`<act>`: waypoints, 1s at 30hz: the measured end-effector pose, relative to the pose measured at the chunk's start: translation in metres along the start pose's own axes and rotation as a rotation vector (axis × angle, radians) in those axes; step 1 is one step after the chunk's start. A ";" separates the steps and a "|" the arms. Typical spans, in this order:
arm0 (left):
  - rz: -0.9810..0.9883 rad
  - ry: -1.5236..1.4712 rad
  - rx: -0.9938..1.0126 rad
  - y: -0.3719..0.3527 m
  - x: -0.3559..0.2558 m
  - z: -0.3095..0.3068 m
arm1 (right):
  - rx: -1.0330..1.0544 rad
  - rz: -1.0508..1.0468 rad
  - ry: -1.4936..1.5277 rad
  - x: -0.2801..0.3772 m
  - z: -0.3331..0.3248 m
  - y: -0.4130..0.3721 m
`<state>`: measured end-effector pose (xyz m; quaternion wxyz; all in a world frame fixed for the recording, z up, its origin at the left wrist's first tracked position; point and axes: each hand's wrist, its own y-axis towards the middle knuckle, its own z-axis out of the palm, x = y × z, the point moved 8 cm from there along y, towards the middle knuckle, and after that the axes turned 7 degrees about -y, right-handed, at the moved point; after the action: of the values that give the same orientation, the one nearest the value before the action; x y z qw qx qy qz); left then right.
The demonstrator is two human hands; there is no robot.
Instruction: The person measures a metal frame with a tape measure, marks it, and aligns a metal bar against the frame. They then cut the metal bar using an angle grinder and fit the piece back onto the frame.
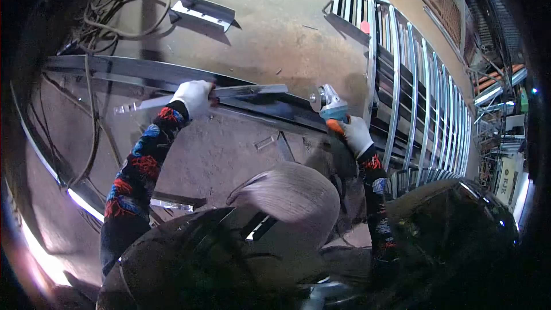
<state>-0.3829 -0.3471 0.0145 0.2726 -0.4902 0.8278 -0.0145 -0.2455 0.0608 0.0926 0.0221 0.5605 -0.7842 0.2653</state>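
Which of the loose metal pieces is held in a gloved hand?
The narrow bar in the left hand, jutting out on both sides of it. The others, such as the short piece near the coiled cable, are not held.

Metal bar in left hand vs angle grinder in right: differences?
Shape: the metal bar is long and narrow; the angle grinder is compact, with a round disc.
Colour: the bar is plain grey; the grinder is teal with a silvery head.
Grip: the left hand holds the bar; the right hand holds the grinder.
Shared: both are held in white-gloved hands.
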 end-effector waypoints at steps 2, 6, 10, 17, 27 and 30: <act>-0.039 0.054 -0.016 0.003 0.002 0.002 | 0.005 -0.043 0.237 0.008 0.005 -0.001; -0.111 0.110 0.012 0.004 -0.005 0.005 | 0.057 0.043 0.208 -0.008 0.020 0.024; -0.123 0.331 0.035 0.001 -0.012 0.002 | 0.141 -0.035 0.336 -0.020 0.044 0.053; -0.102 0.289 0.025 0.010 0.011 0.025 | 0.231 -0.077 0.263 -0.002 0.042 0.062; -0.080 0.091 0.048 0.009 0.019 0.027 | 0.300 -0.143 0.292 0.022 0.039 0.086; -0.072 0.047 0.031 0.007 0.017 0.024 | 0.312 -0.083 0.221 0.021 0.040 0.088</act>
<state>-0.3840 -0.3516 -0.0156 0.2598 -0.5148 0.8155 -0.0489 -0.3214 0.0456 0.0306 0.0318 0.5566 -0.7026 0.4421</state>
